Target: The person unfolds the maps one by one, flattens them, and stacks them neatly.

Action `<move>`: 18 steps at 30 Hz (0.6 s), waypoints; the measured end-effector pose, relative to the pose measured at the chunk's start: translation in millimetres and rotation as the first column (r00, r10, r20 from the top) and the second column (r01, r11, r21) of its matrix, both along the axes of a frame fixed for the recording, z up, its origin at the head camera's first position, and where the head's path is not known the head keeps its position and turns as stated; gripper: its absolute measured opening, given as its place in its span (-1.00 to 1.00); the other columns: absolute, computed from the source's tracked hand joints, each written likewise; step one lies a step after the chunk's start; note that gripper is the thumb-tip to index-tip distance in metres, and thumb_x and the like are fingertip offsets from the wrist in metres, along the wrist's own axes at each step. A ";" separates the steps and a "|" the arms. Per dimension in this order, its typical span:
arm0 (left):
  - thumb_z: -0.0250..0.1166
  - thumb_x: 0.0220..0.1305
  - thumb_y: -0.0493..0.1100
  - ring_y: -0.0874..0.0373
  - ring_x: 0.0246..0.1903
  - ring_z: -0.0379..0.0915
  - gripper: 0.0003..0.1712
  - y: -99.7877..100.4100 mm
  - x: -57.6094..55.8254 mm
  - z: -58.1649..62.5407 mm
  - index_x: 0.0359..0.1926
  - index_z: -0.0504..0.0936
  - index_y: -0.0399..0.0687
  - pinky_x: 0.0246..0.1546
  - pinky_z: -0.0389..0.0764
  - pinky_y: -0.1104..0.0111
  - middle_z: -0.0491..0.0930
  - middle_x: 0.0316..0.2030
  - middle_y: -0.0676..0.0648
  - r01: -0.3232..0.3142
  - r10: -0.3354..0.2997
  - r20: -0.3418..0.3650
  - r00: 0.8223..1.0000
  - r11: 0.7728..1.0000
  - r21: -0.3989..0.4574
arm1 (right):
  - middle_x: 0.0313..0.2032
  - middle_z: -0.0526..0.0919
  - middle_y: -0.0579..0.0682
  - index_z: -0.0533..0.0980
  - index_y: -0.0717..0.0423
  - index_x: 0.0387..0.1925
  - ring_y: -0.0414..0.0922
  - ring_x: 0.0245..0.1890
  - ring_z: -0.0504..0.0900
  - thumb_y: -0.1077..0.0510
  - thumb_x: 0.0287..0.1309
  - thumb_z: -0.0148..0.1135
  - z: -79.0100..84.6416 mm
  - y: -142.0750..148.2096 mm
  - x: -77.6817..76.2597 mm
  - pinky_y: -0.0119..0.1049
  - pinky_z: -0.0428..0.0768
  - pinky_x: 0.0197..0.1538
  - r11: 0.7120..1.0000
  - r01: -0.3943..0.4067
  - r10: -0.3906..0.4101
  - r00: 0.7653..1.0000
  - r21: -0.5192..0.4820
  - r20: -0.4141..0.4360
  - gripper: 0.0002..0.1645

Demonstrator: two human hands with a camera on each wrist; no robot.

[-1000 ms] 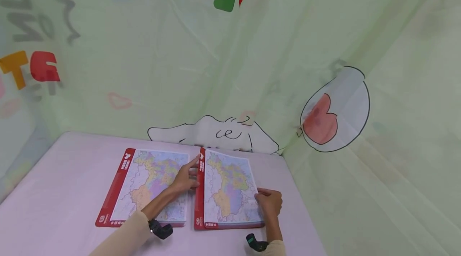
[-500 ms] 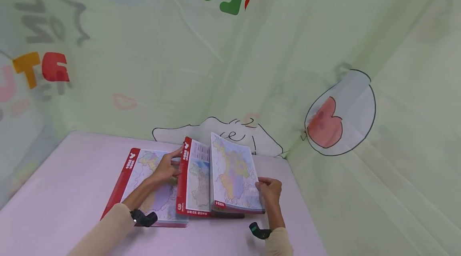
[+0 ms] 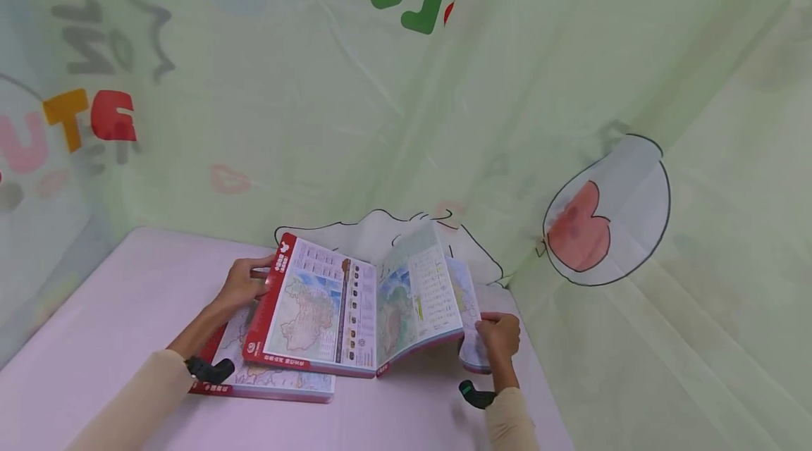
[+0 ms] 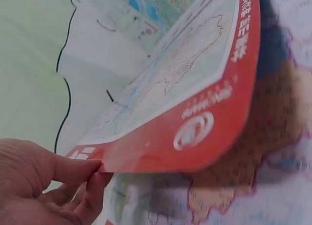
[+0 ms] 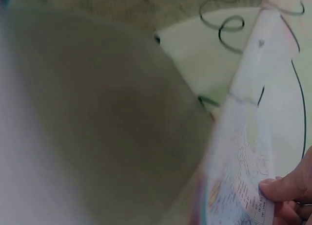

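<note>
Well, the folding map (image 3: pixel 311 317) has come apart: a second ago it lay folded on itself right of centre, and now its red-edged side has swung left, so that inner pages with a small map, printed text and a row of little pictures face up in the lower middle of the frame. My left hand (image 3: pixel 243 282) pinches the red margin between thumb and curled fingers and has carried it leftward. My right hand (image 3: pixel 501 333), low on the right, has drawn a little outward, its thumb and bent fingers nipping the edge of the map-printed end panel (image 3: pixel 468 299). I'd judge the unfolding partway along, for between the two sides a raised flap (image 3: pixel 421 292) stands tilted, hiding some of what lies behind it; from my right wrist a blurred grey surface fills the left of the view. Under the lifted red edge, lower left, lies the second map (image 3: pixel 279 382), flat on the pale table (image 3: pixel 393 423), and to my mind it's what would keep that side from lying level. Behind everything hangs the pale green cloth (image 3: pixel 285 120), with coloured letters at upper left and a red heart (image 3: pixel 577 225) drawn towards the right.
</note>
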State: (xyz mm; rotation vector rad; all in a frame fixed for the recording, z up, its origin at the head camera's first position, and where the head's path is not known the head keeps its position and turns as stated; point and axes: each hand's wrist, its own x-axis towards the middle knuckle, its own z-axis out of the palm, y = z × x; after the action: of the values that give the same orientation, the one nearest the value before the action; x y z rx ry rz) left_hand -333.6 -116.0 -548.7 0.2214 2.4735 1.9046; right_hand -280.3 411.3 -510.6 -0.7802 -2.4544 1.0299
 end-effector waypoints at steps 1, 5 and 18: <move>0.28 0.36 -0.46 -0.40 0.15 0.65 -0.17 -3.9 0.2 0.8 0.62 0.29 -0.36 -0.16 0.87 0.15 0.51 0.34 -0.55 -0.002 0.002 -0.006 1.000 1.000 -0.010 | -0.14 0.83 0.39 0.77 0.42 -0.12 0.32 -0.21 0.73 0.28 0.14 0.39 -1.0 5.4 -1.4 0.04 0.50 -0.20 0.999 0.006 -0.005 1.000 0.035 -0.009 -0.69; 0.31 0.39 -0.43 -0.31 0.06 0.69 -0.18 -17.0 1.0 -3.2 0.62 0.28 -0.37 -0.17 0.87 0.14 0.55 0.31 -0.54 -0.021 0.021 -0.017 1.000 0.999 -0.041 | -0.20 0.83 0.39 0.78 0.42 -0.20 0.37 -0.28 0.74 0.31 0.08 0.30 -6.4 25.5 -4.1 0.01 0.50 -0.38 0.987 0.035 -0.029 0.999 0.159 -0.039 -0.71; 0.34 0.43 -0.34 -0.23 -0.11 0.77 -0.23 -41.1 -1.2 -8.7 0.57 0.32 -0.47 -0.19 0.88 0.06 0.61 0.24 -0.57 -0.088 0.087 -0.017 0.996 0.982 -0.168 | -0.13 0.77 0.48 0.68 0.46 -0.13 0.49 -0.10 0.72 0.35 0.08 0.17 -23.7 54.9 3.3 0.45 0.61 -0.09 0.926 0.153 -0.118 0.986 0.344 -0.120 -0.65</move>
State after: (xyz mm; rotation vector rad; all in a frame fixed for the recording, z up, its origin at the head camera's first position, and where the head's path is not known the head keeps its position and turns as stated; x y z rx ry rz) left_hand -334.8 -157.0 -557.4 0.1209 2.6751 1.7125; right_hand -277.0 466.2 -534.3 -0.7471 -2.3671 0.5395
